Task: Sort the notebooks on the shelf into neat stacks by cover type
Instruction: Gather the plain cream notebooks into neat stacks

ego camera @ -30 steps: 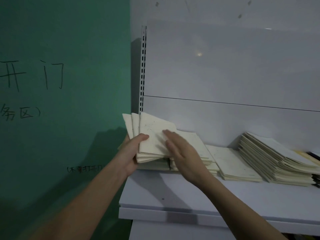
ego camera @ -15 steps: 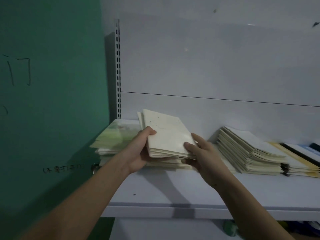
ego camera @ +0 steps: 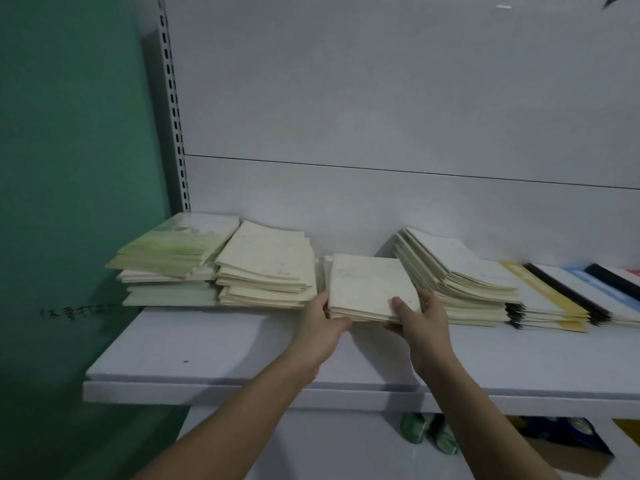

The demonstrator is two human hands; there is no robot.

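While both hands (ego camera: 320,327) (ego camera: 420,322) grip a cream notebook bundle (ego camera: 369,287), narrow gaps either side, bare shelf (ego camera: 207,344) front.

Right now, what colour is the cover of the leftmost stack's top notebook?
Green and white, head view.

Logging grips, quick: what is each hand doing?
Left hand: grips the cream notebook bundle at its left edge.
Right hand: grips its right corner.

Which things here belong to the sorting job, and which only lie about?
Job:
- cream stack held by left hand and right hand
- green-cover stack
- cream pile
- slanted pile

Lying about:
- green packets below the shelf
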